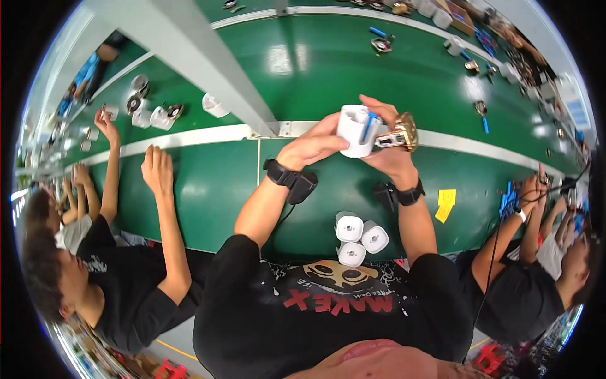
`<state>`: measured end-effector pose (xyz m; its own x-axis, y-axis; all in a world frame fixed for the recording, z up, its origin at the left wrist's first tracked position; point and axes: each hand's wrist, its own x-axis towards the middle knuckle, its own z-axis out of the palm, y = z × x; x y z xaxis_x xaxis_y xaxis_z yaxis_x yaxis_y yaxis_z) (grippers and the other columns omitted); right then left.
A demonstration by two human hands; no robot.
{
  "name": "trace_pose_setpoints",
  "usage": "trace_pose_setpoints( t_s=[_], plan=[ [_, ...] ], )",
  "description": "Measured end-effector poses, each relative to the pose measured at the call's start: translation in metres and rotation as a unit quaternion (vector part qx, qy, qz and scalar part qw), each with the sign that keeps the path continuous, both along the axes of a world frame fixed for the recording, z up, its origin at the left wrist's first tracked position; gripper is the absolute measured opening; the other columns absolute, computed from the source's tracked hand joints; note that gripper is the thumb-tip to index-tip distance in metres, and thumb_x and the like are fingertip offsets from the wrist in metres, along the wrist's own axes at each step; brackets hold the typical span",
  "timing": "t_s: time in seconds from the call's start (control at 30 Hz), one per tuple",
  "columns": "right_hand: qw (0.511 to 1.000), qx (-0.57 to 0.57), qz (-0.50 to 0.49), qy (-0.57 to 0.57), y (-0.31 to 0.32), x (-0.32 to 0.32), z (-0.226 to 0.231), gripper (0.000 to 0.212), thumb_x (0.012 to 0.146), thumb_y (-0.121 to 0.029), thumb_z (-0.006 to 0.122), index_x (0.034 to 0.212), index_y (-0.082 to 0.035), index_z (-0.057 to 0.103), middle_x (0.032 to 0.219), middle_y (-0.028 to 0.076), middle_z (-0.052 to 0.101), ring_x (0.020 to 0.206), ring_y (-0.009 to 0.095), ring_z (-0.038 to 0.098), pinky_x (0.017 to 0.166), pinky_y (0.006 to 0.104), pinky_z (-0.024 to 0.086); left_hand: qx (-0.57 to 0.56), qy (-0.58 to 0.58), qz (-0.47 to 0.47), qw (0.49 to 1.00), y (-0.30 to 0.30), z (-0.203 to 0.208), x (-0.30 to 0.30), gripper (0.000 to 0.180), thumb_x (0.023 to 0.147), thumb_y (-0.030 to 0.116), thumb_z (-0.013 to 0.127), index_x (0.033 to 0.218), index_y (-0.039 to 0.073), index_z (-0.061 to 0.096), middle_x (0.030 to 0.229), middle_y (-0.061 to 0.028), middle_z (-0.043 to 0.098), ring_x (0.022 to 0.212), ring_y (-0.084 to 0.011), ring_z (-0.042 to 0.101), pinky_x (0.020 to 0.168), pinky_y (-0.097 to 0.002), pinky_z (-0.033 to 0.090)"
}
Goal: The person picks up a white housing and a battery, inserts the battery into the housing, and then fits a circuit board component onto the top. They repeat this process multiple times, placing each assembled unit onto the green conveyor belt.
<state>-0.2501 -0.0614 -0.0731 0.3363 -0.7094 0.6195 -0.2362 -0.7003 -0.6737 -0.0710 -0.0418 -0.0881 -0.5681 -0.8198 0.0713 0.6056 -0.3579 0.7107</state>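
Observation:
My left hand (310,144) is closed around a white plastic cup-shaped housing (351,140), tilted a little above the pale rail. A slim blue cylinder (370,125) shows at the slotted right side of that housing. Beside it, my right hand (396,164) is closed on a shiny gold-coloured round part (409,131) with a small inner module pointing at the housing. Some right fingers reach behind the housing, so their exact grip is hidden. Near my chest stand three similar white housings (351,227) in a cluster on the green table.
A slanted metal post (208,69) meets the rail (208,134) left of my hands. Yellow paper notes (445,204) lie right of my right forearm. Co-workers sit on both sides; one's hand (158,169) is at the left. Beyond the rail lie gold parts with blue cylinders (485,124).

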Motion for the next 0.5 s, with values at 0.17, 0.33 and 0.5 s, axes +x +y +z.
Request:
trace_pose_setpoints(
  t_s=[0.17, 0.33, 0.5],
  plan=[
    [0.996, -0.082, -0.030, -0.004, 0.002, 0.004, -0.010, 0.069, 0.055, -0.010, 0.082, 0.116, -0.008, 0.050, 0.128, 0.010, 0.055, 0.108, 0.028, 0.056, 0.088, 0.0376, 0.047, -0.086, -0.142, 0.007, 0.986, -0.007, 0.002, -0.002, 0.073, 0.067, 0.011, 0.077, 0.130, 0.000, 0.042, 0.120, -0.0086, 0.055, 0.111, -0.0188, 0.055, 0.098, -0.0337, 0.043],
    [0.994, -0.105, -0.022, -0.019, 0.006, 0.004, -0.021, 0.069, 0.055, -0.010, 0.081, 0.116, -0.008, 0.049, 0.128, 0.010, 0.054, 0.108, 0.030, 0.055, 0.089, 0.0382, 0.047, -0.067, -0.158, 0.028, 0.985, 0.002, 0.009, -0.006, 0.063, 0.068, 0.011, 0.076, 0.123, 0.002, 0.048, 0.112, -0.0040, 0.058, 0.105, -0.0134, 0.054, 0.094, -0.0296, 0.042],
    [0.994, -0.104, -0.033, 0.010, 0.005, 0.001, -0.024, 0.065, 0.056, -0.011, 0.081, 0.114, -0.007, 0.050, 0.128, 0.011, 0.054, 0.109, 0.029, 0.054, 0.089, 0.0380, 0.047, -0.054, -0.177, 0.048, 0.982, 0.000, 0.000, -0.005, 0.061, 0.069, 0.010, 0.075, 0.124, 0.001, 0.048, 0.112, -0.0053, 0.058, 0.102, -0.0149, 0.056, 0.092, -0.0303, 0.045]
  ],
)
